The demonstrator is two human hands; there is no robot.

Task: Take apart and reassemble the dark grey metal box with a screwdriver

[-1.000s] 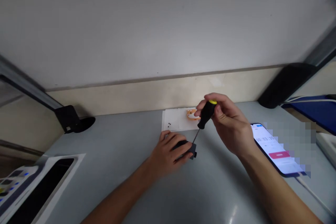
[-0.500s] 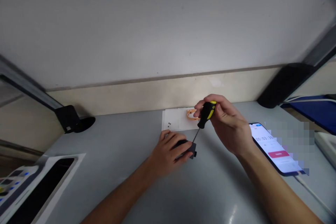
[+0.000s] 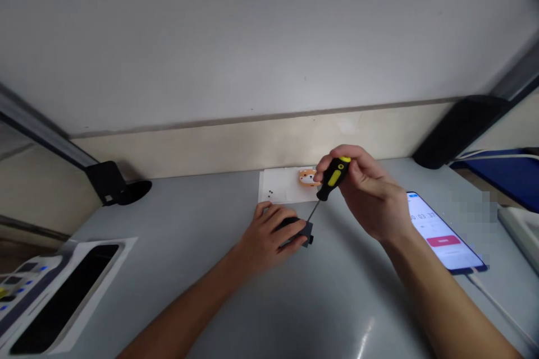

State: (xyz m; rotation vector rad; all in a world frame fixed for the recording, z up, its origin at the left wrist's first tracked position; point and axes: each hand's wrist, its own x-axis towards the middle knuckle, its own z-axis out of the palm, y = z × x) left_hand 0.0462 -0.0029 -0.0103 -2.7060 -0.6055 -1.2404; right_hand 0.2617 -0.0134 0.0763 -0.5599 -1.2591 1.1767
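My left hand (image 3: pixel 269 235) is closed around a small dark box-shaped device (image 3: pixel 307 231) on the grey table, its fingers hiding much of it. A small black knob sticks out at the device's right end. In my right hand (image 3: pixel 370 196) is a screwdriver (image 3: pixel 334 178) with a black and yellow handle, gripped near its top. The shaft slants down to the left, and its tip meets the device's upper edge beside my left fingers; the exact contact spot is too small to make out.
Behind the device lies white paper (image 3: pixel 278 182) with several tiny black pieces (image 3: pixel 270 193), perhaps screws, and an orange-and-white animal-faced object (image 3: pixel 309 177). A phone (image 3: pixel 446 238) showing a timer lies right, with a cable. At left are a black panel (image 3: pixel 63 297) and a power strip (image 3: pixel 25 286).
The screwdriver handle has turned slightly in my right hand, showing more of its yellow side. My left hand keeps its hold on the device. The whole view has shifted a little.
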